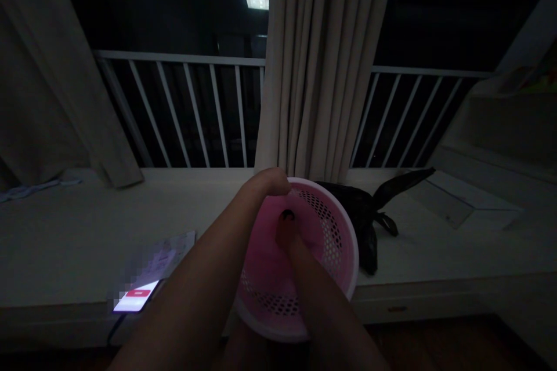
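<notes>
I see the pink basket (pixel 322 226) tilted toward the camera with its open mouth facing me, its lower rim hanging past the front edge of the bench (pixel 78 232); both hands are at it, and I judge the handling to be mid-course, the basket neither set flat on the bench nor lifted clear of it. The inside looks empty apart from the right hand and a small dark thing at its fingertips, which I cannot identify in this dim light; whether anything is being put in or taken out I cannot tell.

My left hand (pixel 267 181) comes in from the lower left, forearm long and straight, and curls over the top rim of the basket with fingers closed on it, steadying the tilt; my right hand (pixel 287 231) reaches from below into the bowl, fingers drawn together near the perforated wall, seemingly pinching that dark thing, though the grip itself is too murky to be sure.

A black plastic bag (pixel 365 214) lies just beside the basket on the right; a lit phone (pixel 136 295) and some papers (pixel 167 252) sit near the bench's front edge to the left; a curtain (pixel 322 58) hangs behind, before a white railing (pixel 187 110).
</notes>
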`<action>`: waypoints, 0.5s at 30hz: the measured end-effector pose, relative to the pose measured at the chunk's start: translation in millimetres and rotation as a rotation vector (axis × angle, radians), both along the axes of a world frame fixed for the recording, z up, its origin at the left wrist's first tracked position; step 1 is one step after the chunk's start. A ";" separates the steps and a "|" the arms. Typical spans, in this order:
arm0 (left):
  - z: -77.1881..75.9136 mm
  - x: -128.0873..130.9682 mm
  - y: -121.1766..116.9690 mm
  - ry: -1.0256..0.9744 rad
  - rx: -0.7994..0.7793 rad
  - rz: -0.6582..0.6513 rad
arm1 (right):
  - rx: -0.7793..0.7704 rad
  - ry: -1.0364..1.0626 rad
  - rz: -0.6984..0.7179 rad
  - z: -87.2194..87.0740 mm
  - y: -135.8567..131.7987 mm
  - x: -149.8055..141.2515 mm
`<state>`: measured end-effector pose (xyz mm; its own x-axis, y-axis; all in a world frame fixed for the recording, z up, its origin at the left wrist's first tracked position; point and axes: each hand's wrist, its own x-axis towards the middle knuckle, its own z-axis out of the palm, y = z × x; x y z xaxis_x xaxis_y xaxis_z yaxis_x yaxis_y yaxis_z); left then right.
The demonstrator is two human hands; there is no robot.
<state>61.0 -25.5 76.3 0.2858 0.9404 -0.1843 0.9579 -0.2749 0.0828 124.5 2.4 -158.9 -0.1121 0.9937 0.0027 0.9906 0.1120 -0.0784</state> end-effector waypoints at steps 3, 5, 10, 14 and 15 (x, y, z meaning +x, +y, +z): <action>0.0 2.6 -0.4 -0.006 -0.005 0.007 | 0.051 -0.011 -0.001 4.3 -5.9 3.6; -0.4 3.9 0.8 -0.010 -0.010 0.011 | 0.077 -0.016 0.000 6.1 -8.8 4.4; -2.7 -1.3 9.2 -0.041 -0.049 0.002 | 0.029 -0.039 -0.034 5.0 -5.1 1.4; -2.5 -17.4 11.8 -0.106 -0.130 -0.018 | -0.044 -0.055 -0.064 6.1 3.6 -2.9; -1.8 -22.0 11.2 -0.116 -0.152 -0.026 | -0.059 -0.057 -0.067 7.2 4.6 -4.2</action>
